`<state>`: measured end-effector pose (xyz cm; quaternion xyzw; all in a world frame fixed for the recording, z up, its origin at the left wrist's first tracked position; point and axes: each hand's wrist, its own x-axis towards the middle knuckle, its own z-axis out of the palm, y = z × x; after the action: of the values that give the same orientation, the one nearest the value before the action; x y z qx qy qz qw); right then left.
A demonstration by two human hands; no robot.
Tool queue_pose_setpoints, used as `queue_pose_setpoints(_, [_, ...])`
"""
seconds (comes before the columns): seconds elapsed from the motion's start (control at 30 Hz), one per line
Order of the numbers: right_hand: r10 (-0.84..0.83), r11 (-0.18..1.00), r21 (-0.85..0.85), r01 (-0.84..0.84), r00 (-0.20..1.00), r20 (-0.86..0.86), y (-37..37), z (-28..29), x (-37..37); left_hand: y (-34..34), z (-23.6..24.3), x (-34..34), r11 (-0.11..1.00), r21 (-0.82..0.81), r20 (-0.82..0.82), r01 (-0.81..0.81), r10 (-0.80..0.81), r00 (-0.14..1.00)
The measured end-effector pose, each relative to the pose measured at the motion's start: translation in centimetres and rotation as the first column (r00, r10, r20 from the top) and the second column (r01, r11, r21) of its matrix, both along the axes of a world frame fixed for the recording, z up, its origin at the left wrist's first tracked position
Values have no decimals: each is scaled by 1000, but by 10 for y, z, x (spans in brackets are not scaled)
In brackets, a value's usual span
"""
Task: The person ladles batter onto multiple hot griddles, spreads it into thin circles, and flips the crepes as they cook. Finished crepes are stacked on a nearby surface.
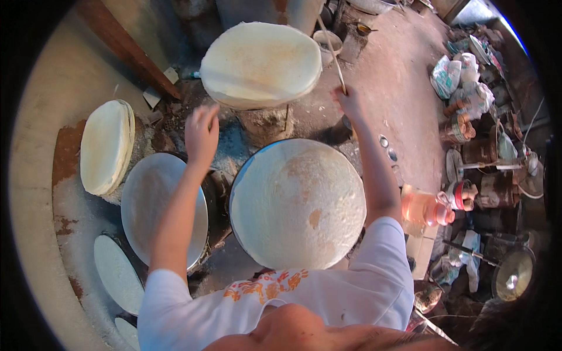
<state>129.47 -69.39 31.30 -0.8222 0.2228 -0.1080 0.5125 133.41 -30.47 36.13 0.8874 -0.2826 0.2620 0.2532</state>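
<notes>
My right hand (348, 100) grips a long thin wooden stick (329, 42) that rises past the right side of a stack of pale flat rounds (260, 61). My left hand (202, 128) is open, fingers slightly bent, just below that stack's left edge, with nothing visible in it. Between my forearms lies a large round griddle surface (297, 199) covered with a pale sheet with browned patches. A second round griddle (152, 196) is partly behind my left forearm. Another stack of pale rounds (105, 146) stands at the left, above a pale disc (117, 272).
A curved wall (41, 175) and a wooden beam (129, 47) bound the left. Dirt floor (410, 99) stretches at upper right, with a bucket (323, 48) near the back. Along the right are bags (445, 79), pots, a pink-lidded plastic jug (421, 207) and a metal lid (514, 275).
</notes>
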Motion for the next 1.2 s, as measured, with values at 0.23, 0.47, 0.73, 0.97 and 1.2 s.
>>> queue_pose_setpoints(0.23, [-91,921,-388,27,985,-147,17,5,-201,12,-47,-165,957,280,-613,-79,242,752])
queue_pose_setpoints(0.47, [-138,985,107,134,990,25,40,8,-268,4,-42,-211,968,-9,-608,-251,194,770])
queue_pose_setpoints(0.73, [-15,994,111,4,995,98,24,11,-248,1,-33,-214,911,-61,-496,-407,327,805])
queue_pose_setpoints(0.97, [264,963,20,-267,959,101,60,53,-173,-32,23,-279,895,-259,-265,-363,295,918])
queue_pose_setpoints(1.2, [549,821,134,-555,832,81,22,165,-202,-21,75,-346,877,-473,-201,-85,-14,979])
